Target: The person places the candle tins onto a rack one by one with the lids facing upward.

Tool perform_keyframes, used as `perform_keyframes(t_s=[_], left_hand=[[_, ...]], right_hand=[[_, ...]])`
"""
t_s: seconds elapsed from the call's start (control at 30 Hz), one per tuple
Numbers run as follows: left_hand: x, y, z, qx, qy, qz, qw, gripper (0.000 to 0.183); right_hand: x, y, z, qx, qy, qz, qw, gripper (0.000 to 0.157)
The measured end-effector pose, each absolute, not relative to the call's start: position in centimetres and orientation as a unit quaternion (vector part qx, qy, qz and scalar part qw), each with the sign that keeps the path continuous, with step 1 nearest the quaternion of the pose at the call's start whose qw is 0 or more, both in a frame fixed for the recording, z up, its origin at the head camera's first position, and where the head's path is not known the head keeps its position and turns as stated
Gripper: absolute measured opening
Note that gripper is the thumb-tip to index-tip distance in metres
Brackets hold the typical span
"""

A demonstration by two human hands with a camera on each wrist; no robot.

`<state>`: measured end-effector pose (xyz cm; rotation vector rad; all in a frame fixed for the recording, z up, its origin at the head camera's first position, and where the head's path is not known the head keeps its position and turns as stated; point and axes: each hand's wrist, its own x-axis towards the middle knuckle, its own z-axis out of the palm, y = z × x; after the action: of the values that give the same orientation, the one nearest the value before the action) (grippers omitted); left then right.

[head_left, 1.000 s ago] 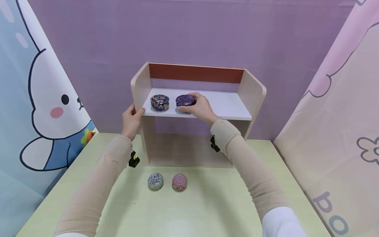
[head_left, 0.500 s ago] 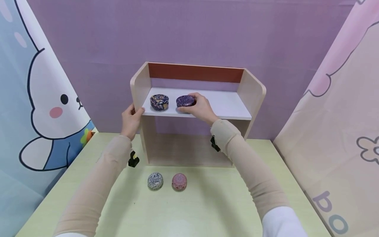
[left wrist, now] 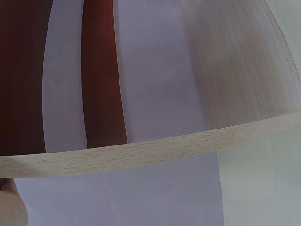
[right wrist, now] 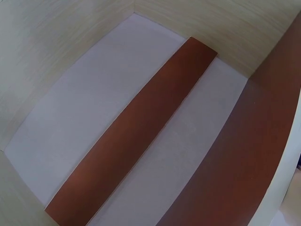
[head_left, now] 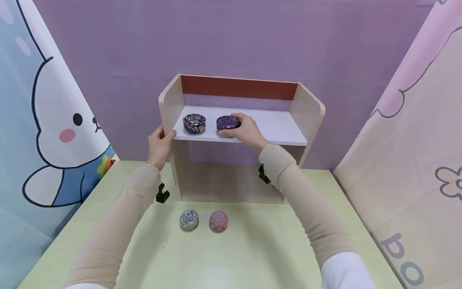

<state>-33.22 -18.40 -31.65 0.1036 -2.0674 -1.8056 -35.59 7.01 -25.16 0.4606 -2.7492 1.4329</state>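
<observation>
A small wooden shelf unit with a white upper board stands on the table. My left hand grips its left side panel, thumb at the front edge, fingers on the outer side. My right hand holds a round dark purple patterned tin between thumb and fingers, low at the white board's front part. Left of it sits a dark blue tin with a yellow floral pattern. In the left wrist view, part of the left hand shows below the panel's edge.
On the pale green table, in front of the shelf unit, lie a grey-white patterned tin and a pink tin. A red-brown back strip spans the unit's top. Patterned curtains hang on both sides.
My right hand and the dark purple tin have shifted slightly to the right, away from the dark blue tin. My left hand stays on the side panel.
</observation>
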Motion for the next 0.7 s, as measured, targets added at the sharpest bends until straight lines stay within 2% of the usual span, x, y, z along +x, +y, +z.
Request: perform_keyframes(t_s=[0.7], left_hand=[[-33.12,-18.25,-31.64,0.037,-0.732,-0.650,0.199,0.047]], right_hand=[[-35.75,7.09,-24.91,0.143,-0.891,0.431,-0.018,0.084]])
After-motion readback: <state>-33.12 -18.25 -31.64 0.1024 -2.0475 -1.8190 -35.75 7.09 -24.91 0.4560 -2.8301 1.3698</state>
